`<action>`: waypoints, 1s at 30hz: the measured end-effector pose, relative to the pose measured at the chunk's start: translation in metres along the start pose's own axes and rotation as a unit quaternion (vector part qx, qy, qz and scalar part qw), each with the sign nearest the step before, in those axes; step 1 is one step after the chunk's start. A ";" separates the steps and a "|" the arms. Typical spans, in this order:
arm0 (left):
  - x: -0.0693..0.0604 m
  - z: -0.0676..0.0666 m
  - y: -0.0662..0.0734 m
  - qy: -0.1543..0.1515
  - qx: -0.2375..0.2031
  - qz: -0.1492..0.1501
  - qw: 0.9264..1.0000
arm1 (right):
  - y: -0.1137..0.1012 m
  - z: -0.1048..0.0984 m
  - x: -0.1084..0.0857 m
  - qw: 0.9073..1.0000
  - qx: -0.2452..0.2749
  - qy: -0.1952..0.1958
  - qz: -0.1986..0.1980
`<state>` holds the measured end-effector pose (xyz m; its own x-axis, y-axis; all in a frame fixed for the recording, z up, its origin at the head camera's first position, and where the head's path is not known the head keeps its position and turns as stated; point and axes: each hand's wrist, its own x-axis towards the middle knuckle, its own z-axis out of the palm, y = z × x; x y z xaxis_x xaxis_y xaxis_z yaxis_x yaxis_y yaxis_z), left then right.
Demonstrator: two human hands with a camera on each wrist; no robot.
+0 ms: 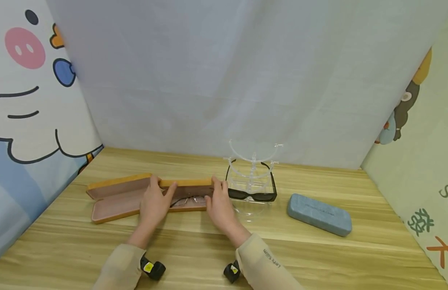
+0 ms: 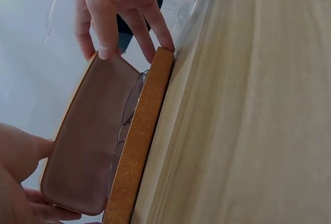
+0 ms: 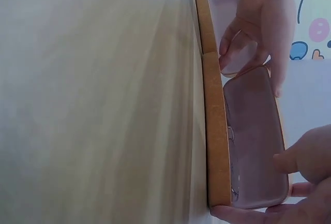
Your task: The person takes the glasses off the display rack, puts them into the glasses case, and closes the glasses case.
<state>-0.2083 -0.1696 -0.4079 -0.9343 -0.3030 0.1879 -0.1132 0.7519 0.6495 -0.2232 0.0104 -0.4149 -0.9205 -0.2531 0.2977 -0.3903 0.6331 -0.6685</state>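
Note:
An orange-brown glasses case [image 1: 187,183] lies with its lid raised. Inside it rests a pair of thin-framed eyeglasses [image 1: 189,199], partly hidden by the front wall in both wrist views. My left hand [image 1: 153,203] grips the lid at the left end, thumb on the lid's edge. At the right end, my right hand [image 1: 221,207] holds the case, its thumb at the lid and other fingers around the end and base. Beside my left hand, a second matching case [image 1: 116,204] lies opened, its pink lining showing; no glasses are visible in it.
Just right of my right hand stands a clear display rack [image 1: 253,165] bearing black sunglasses [image 1: 252,196]. A closed blue-grey glasses case [image 1: 319,214] lies farther right on the wooden table [image 1: 318,266]. A pale curtain [image 1: 224,80] hangs behind.

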 end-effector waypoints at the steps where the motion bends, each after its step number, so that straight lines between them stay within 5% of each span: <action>1: 0.000 0.000 0.000 -0.003 -0.004 -0.004 1.000 | 0.000 0.000 0.000 1.000 0.000 0.005 -0.001; 19: -0.007 -0.012 -0.004 -0.072 -0.035 -0.036 0.996 | 0.000 0.001 0.005 0.998 -0.050 0.040 -0.009; 30: -0.012 -0.020 -0.008 -0.074 -0.043 -0.028 0.996 | -0.005 0.000 0.003 0.999 -0.040 0.024 0.003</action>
<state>-0.1894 -0.1836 -0.4012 -0.9676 -0.2487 0.0435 -0.1427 0.6808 0.7185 -0.2240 0.0065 -0.4100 -0.9199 -0.2151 0.3278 -0.3806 0.6907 -0.6149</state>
